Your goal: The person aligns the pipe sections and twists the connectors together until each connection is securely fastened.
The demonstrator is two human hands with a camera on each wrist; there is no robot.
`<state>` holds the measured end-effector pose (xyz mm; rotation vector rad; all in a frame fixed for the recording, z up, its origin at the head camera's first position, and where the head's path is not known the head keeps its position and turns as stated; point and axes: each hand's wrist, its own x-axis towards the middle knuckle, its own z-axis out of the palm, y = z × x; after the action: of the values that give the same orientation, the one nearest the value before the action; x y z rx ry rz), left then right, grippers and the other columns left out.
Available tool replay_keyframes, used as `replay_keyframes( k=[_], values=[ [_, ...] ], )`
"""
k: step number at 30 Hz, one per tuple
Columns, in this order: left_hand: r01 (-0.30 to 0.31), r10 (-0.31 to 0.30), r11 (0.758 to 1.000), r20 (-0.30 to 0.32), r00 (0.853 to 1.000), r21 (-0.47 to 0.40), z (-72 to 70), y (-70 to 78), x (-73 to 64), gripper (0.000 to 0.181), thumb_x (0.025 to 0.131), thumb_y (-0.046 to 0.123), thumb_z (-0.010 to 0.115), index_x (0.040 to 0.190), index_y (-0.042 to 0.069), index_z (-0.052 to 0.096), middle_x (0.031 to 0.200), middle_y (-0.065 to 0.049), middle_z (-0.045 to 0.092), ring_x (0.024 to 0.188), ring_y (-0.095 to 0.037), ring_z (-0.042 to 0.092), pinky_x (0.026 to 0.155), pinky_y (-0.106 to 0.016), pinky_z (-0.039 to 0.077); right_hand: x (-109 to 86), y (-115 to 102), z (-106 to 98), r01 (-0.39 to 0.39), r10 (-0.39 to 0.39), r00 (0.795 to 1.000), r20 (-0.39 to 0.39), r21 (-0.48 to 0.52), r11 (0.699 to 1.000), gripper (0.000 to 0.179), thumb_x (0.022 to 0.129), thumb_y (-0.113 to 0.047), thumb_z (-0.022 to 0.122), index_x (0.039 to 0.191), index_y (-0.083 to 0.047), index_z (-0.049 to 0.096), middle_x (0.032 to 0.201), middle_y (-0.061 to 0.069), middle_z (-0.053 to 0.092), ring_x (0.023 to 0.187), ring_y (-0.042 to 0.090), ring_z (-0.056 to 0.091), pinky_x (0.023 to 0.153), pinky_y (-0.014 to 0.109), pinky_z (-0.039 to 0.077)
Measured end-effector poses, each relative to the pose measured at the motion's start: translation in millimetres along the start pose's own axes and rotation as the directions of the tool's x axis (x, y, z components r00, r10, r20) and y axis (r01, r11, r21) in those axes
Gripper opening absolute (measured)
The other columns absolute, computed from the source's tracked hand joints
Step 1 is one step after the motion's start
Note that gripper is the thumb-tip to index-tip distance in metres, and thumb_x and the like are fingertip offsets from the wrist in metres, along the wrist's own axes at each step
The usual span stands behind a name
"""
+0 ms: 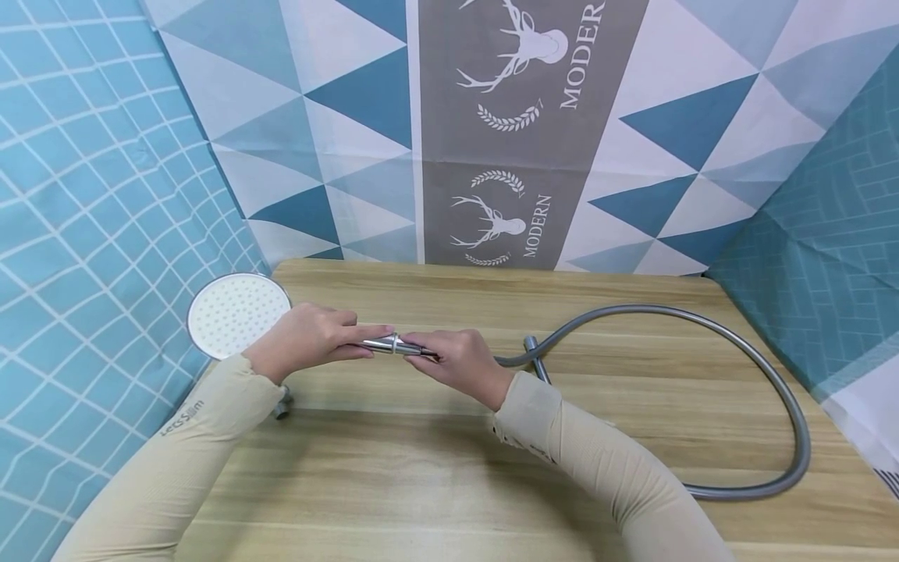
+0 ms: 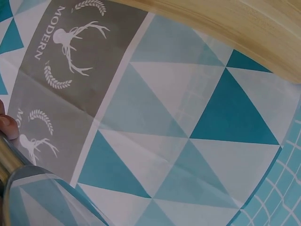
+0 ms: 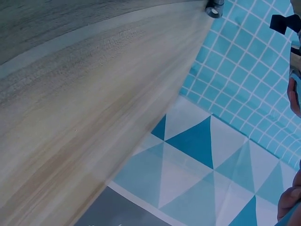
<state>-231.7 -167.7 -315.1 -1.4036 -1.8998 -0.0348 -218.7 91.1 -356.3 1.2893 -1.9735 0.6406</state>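
Note:
In the head view my left hand [image 1: 312, 337] grips the chrome handle of a round shower head [image 1: 239, 314], its white nozzle face turned up at the left. My palm hides part of the handle. My right hand [image 1: 460, 361] pinches the chrome end fitting of a grey shower hose [image 1: 792, 406]. Handle and fitting meet end to end between my hands; whether they are threaded cannot be told. The left wrist view shows a curved, mirror-like chrome surface [image 2: 49, 200] low at the left beside a fingertip. Only partial fingers [image 3: 289, 202] show at the right wrist view's edge.
The hose loops right across the wooden table [image 1: 421, 484]. A slim chrome piece [image 1: 537, 359] lies under the hose behind my right hand. Near my left wrist stands a small chrome fitting [image 1: 282, 403]. Patterned sheets [image 1: 351, 140] enclose the back and sides.

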Motion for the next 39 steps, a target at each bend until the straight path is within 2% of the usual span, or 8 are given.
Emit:
replay_keyframes(
  k=[10,18,25,29,34,39],
  values=[
    [0.001,-0.001,1.000,-0.016,1.000,-0.006,1.2,0.3,1.0,0.042,0.104,0.047,0.036,0.112,0.024,0.070,0.058,0.004,0.041,0.044,-0.006,0.021,0.038,-0.021,0.023,1.7,-0.9,-2.2,-0.038,0.038,0.999,0.029,-0.009,0.999,0.026,0.082,-0.014,0.078,0.105,-0.004,0.072,0.093,0.006,0.075,0.077,0.009,0.071,0.064,0.019,0.054],
    [0.004,-0.004,1.000,-0.015,1.000,0.016,-0.8,1.3,2.5,0.040,0.104,0.048,0.034,0.114,0.025,0.066,0.059,0.003,0.040,0.044,-0.006,0.017,0.038,-0.021,0.021,3.0,-3.4,-3.1,-0.096,0.099,0.994,0.050,-0.059,0.994,0.025,0.083,-0.019,0.078,0.100,-0.004,0.069,0.081,0.002,0.073,0.056,0.004,0.062,0.052,0.016,0.047],
    [0.004,-0.004,1.000,-0.010,1.000,0.015,-2.8,1.7,4.1,0.042,0.104,0.048,0.034,0.116,0.025,0.067,0.060,0.003,0.041,0.045,-0.006,0.018,0.039,-0.021,0.020,3.2,-3.4,-4.6,-0.044,0.044,0.999,0.007,-0.002,0.999,0.017,0.082,-0.013,0.079,0.095,-0.007,0.071,0.087,0.002,0.074,0.067,0.005,0.068,0.060,0.015,0.051],
    [0.005,-0.005,1.000,-0.010,1.000,0.007,-2.3,1.0,4.2,0.042,0.104,0.048,0.034,0.117,0.025,0.067,0.060,0.003,0.042,0.045,-0.007,0.020,0.039,-0.022,0.021,3.9,-2.5,-4.7,-0.041,0.041,0.999,-0.005,0.008,0.999,0.018,0.080,-0.012,0.080,0.095,-0.007,0.072,0.087,0.003,0.075,0.072,0.007,0.070,0.064,0.016,0.052],
    [0.006,-0.006,1.000,-0.014,1.000,-0.005,-1.7,-0.1,4.5,0.041,0.104,0.047,0.035,0.117,0.025,0.066,0.060,0.003,0.043,0.045,-0.007,0.021,0.039,-0.022,0.022,3.9,-2.1,-5.0,-0.041,0.042,0.999,-0.018,0.023,0.999,0.019,0.079,-0.012,0.081,0.095,-0.006,0.072,0.086,0.003,0.074,0.072,0.008,0.070,0.063,0.016,0.052],
    [0.010,-0.010,1.000,-0.008,1.000,-0.010,-1.0,-1.3,4.2,0.041,0.104,0.048,0.035,0.117,0.025,0.066,0.061,0.003,0.043,0.045,-0.007,0.021,0.039,-0.021,0.022,3.9,-1.8,-4.8,-0.042,0.042,0.999,-0.024,-0.005,0.999,0.020,0.079,-0.013,0.081,0.095,-0.005,0.072,0.085,0.003,0.074,0.068,0.007,0.070,0.060,0.017,0.052]
  ],
)
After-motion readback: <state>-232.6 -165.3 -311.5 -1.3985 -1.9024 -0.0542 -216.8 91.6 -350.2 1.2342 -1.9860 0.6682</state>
